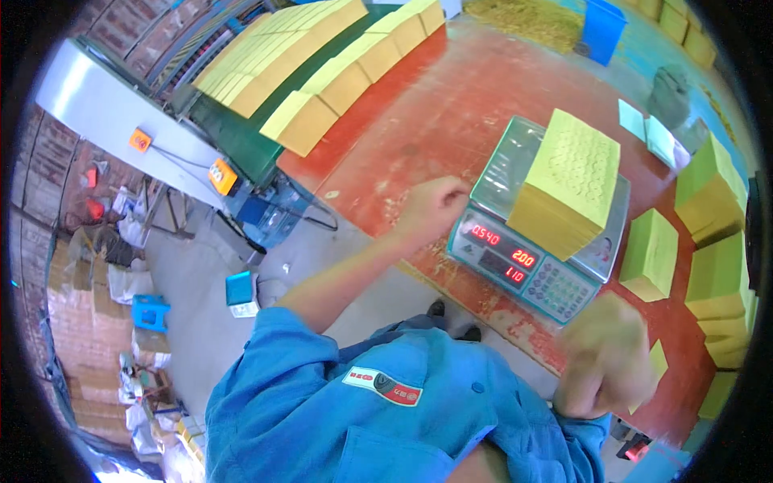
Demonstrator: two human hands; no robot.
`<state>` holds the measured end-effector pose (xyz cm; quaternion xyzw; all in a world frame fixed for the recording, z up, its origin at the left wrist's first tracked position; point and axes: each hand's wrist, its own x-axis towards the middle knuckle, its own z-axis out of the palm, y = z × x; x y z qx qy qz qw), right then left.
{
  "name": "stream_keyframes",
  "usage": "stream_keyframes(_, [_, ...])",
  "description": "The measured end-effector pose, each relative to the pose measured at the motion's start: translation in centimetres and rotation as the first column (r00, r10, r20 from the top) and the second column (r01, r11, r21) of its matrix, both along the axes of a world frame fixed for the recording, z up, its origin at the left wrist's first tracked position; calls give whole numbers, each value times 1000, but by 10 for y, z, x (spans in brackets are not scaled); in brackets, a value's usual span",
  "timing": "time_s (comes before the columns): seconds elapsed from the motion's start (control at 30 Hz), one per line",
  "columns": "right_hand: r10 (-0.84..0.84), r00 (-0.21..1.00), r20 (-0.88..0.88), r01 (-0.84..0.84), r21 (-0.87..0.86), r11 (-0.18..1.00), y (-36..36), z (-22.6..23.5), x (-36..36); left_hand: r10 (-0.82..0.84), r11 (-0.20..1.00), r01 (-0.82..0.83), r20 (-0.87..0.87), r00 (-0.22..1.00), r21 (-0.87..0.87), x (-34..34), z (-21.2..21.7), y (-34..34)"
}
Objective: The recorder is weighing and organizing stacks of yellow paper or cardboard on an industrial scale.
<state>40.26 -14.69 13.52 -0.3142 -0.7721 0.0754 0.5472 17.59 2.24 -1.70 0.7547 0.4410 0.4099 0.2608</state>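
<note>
A thick stack of yellow paper, its top sheet patterned with small curved marks, sits on the metal pan of a digital scale with lit red digits. Just off the scale's left corner is my left hand, its fingers curled in and nothing visible in them. My right hand is by the scale's near right corner, smeared by motion, so its fingers cannot be made out. Beside it shows the edge of a yellow piece, mostly hidden by the hand.
More yellow stacks stand right of the scale on the red table. Rows of yellow blocks line a green conveyor at the far left. A blue bin is beyond the table; a blue stool stands on the left floor.
</note>
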Motion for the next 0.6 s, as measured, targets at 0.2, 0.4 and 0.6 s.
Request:
stream_keyframes(0.2, [355,902,-248,-312,196,930,21,48,-65,443,884,-465,-255,860,-34,-202,-2,38])
stream_keyframes(0.4, [335,891,-306,-197,403,894,59,42,-172,665,734,-646,-413,622,208,-411,21,141])
stream_keyframes(0.6, [410,870,-274,-263,447,855,115,23,-271,507,805,-572,-317,801,-158,-504,-2,258])
